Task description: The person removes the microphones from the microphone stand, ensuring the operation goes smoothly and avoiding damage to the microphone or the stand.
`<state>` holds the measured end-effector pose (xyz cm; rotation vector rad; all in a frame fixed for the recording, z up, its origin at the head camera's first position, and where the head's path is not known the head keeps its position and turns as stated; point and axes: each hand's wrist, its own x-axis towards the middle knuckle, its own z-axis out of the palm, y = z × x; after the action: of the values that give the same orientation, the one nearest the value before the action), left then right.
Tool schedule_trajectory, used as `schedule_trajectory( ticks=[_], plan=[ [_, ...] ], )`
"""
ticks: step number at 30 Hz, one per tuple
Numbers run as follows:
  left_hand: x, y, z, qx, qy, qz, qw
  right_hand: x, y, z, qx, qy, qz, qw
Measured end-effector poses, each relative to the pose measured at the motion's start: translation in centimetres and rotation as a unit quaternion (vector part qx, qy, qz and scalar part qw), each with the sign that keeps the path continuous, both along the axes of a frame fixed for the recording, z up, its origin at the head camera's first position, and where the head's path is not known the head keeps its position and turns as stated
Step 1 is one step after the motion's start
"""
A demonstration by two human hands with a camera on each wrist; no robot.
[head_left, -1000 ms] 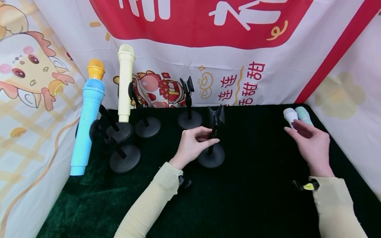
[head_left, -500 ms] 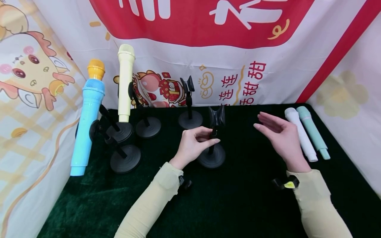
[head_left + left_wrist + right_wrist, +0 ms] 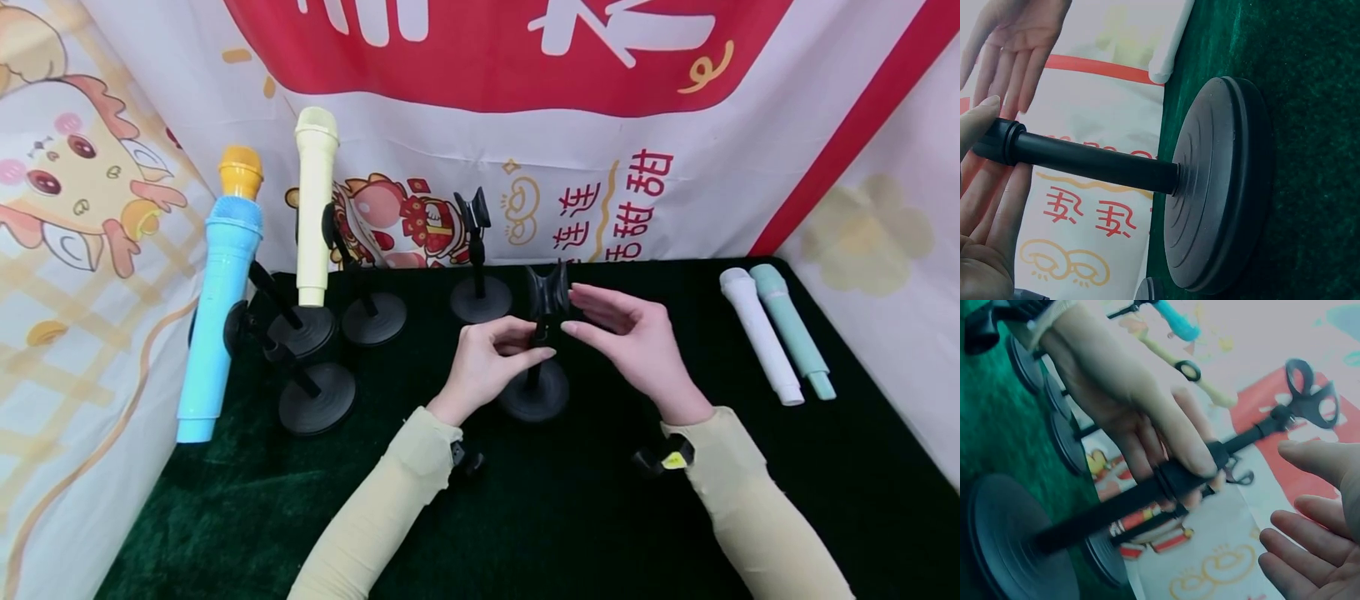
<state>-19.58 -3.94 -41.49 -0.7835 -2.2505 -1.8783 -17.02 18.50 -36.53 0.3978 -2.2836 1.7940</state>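
My left hand [image 3: 487, 362] pinches the collar on the pole of a black microphone stand [image 3: 535, 398], thumb on one side and fingers on the other. The stand's round base rests on the dark green cloth, and its clip [image 3: 548, 290] at the top holds nothing. Close to the right of that clip is my right hand [image 3: 637, 346], thumb and fingers spread and nothing between them. In the right wrist view, its extended fingertips [image 3: 1269, 540] lie a short way from the pole [image 3: 1110, 509].
At right, a white microphone [image 3: 761, 337] and a mint-green one [image 3: 793, 332] lie side by side. On the left, stands hold a blue microphone [image 3: 217, 317] and a pale yellow one [image 3: 315, 208]; an orange head [image 3: 242, 171] shows above the blue. Another bare stand [image 3: 480, 298] is behind.
My right hand has moved left, from over the white and mint-green microphones to beside the stand's clip, uncovering both microphones. My left hand keeps its hold on the pole.
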Motion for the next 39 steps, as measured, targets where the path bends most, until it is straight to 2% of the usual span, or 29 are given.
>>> schedule_trajectory(
  ticks=[5,14,27,34,39],
  plan=[
    [-0.1,0.0,0.0,0.004,0.008,-0.004,1.0,-0.1,-1.5,0.3,-0.015,-0.003,0.022,0.9996],
    [-0.3,0.0,0.2,0.003,0.014,-0.001,0.9999,-0.6,-2.8,1.1,-0.023,0.028,0.039,0.9986],
    [-0.2,-0.2,0.1,-0.001,0.003,-0.005,1.0,-0.9,-3.4,1.8,-0.025,0.041,0.049,0.9976],
    [-0.1,0.0,0.1,0.005,-0.012,-0.002,0.9999,-1.0,-3.4,1.7,-0.002,0.044,0.046,0.9979],
    [-0.1,0.0,0.0,0.007,-0.009,-0.005,0.9999,-1.1,-3.3,1.5,0.008,0.056,0.037,0.9977]
  ],
)
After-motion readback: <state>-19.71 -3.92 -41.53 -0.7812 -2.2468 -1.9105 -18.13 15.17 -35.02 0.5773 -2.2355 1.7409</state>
